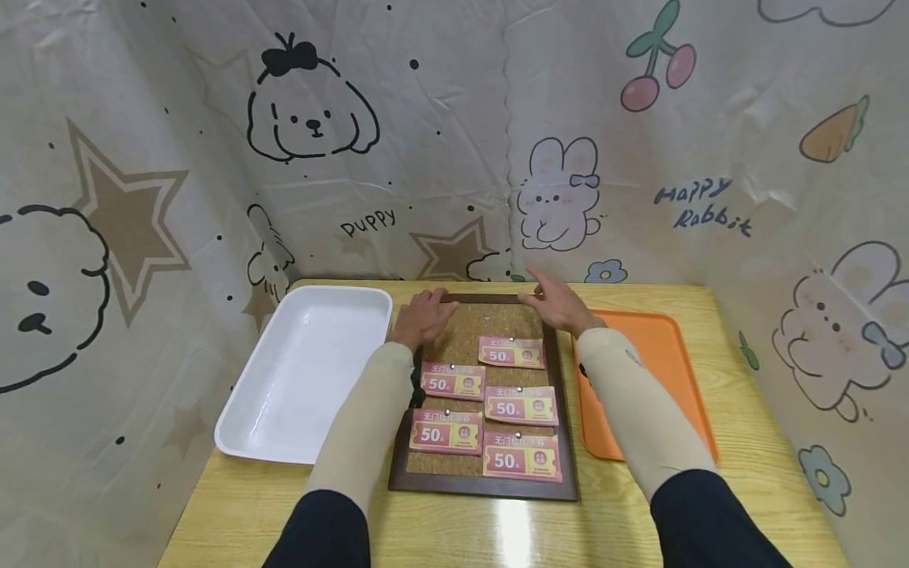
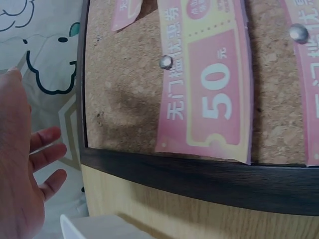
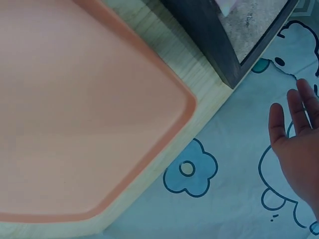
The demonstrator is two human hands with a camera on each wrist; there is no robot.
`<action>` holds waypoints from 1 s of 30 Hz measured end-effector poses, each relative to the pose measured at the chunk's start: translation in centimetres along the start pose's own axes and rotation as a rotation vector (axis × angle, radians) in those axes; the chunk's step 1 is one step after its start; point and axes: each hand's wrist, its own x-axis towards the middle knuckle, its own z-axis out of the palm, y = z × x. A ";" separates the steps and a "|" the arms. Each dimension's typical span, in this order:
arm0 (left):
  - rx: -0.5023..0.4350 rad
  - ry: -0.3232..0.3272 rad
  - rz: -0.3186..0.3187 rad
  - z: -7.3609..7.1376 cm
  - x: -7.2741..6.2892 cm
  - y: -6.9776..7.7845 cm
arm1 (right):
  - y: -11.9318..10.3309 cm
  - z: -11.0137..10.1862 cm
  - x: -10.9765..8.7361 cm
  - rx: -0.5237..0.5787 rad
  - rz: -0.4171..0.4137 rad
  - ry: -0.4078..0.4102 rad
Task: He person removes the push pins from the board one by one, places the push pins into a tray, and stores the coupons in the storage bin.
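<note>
Left hand and right hand at the corkboard's far corners
Each grip is loosely spread, holding nothing; five coupons are pinned nearer.

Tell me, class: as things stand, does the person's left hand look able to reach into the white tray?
Probably yes: the left hand is close beside the white tray, whose top is open, and nothing visible stands between them.

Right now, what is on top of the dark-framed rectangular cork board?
Five pink-and-yellow paper coupons, held by round silver pins, are on the board. What lies beneath them is covered and cannot be seen.
</note>
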 end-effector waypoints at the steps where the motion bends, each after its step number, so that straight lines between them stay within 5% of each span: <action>1: 0.004 -0.001 0.003 0.1 -0.1 0.0 | 0.1 0.1 0.0 0.012 -0.010 -0.006; 30: -0.089 0.011 0.030 3.0 -0.6 -0.5 | 2.4 2.6 -0.5 0.102 -0.015 -0.047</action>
